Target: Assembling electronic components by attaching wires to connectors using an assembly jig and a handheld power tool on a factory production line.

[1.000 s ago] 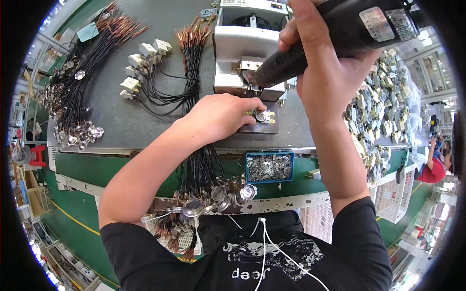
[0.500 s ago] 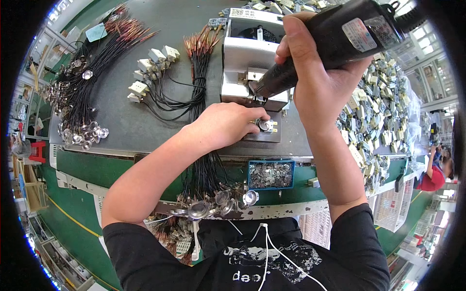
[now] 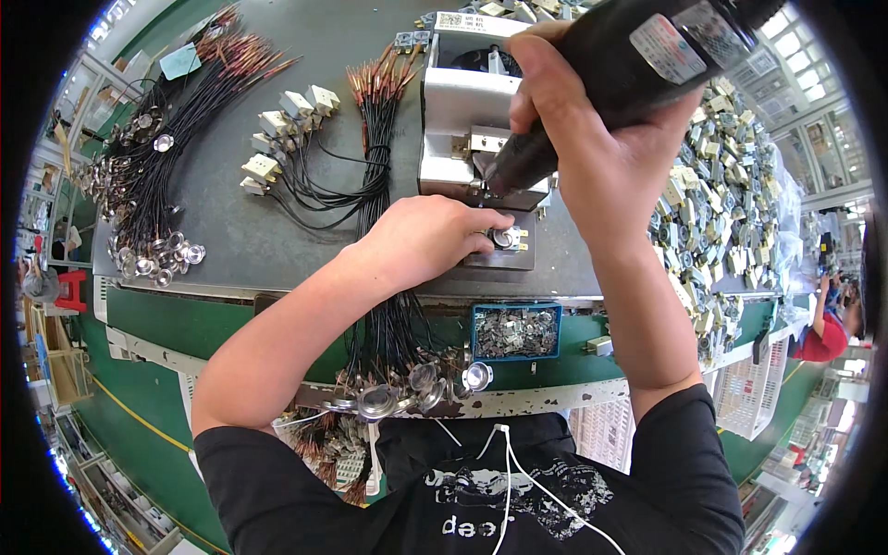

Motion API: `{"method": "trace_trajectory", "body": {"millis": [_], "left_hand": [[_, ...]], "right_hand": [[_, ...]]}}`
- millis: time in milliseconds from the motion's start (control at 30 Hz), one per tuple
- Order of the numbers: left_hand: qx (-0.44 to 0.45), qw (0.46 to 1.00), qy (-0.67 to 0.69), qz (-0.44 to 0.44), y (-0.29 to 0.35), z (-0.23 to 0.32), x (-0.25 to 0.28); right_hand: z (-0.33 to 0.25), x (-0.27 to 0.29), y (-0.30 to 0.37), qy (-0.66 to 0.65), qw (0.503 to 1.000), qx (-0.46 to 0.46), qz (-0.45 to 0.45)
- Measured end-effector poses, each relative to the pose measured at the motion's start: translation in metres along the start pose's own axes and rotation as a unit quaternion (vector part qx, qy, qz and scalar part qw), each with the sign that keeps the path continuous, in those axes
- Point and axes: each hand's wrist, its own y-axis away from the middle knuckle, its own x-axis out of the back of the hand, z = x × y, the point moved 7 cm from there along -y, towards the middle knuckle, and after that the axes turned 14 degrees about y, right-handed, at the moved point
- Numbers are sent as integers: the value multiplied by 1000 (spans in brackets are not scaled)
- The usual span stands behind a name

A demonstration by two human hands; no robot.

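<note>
L hand (image 3: pixel 427 239): thumb & forefinger clamped on part (image 3: pixel 503 239), on plate (image 3: pixel 499 263), near side of feeder (image 3: pixel 468 94); best pinch rim, clear of centre. R hand (image 3: pixel 606 153) wrapped round driver (image 3: pixel 606 88), tilted, tip at feeder; prob. wants loose wrist.

power tool (image 3: pixel 615 83): smooth plastic | fixture (image 3: pixel 462 104): satin metal | cups (image 3: pixel 376 401): glossy metal | tabletop (image 3: pixel 222 227): matt

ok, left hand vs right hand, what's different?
Left hand has thumb and index finger on a small part; right hand wraps around a black tool.
Left hand shows its back; right hand shows its thumb side.
Right hand appears larger in view than left hand.
Shared: both bare.
</note>
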Motion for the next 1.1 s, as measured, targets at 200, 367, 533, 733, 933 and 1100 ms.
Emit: {"method": "trace_trajectory", "body": {"millis": [200, 367, 533, 733, 933, 1100], "left_hand": [[12, 1000, 22, -11, -4, 0, 5], [38, 998, 35, -43, -6, 2, 7], [53, 997, 15, -54, -7, 0, 5], [46, 998, 10, -51, -5, 2, 5], [35, 998, 8, -53, -5, 4, 6], [24, 998, 7, -51, -7, 4, 4]], "right_hand": [[-7, 34, 10, -67, 994, -73, -53], [-8, 29, 26, -50, 994, -94, 9], [10, 35, 32, -7, 996, -72, -56], [10, 32, 37, 9, 996, -71, -45], [9, 29, 37, 10, 996, -39, -75], [2, 28, 43, 5, 995, -22, -101]]}}
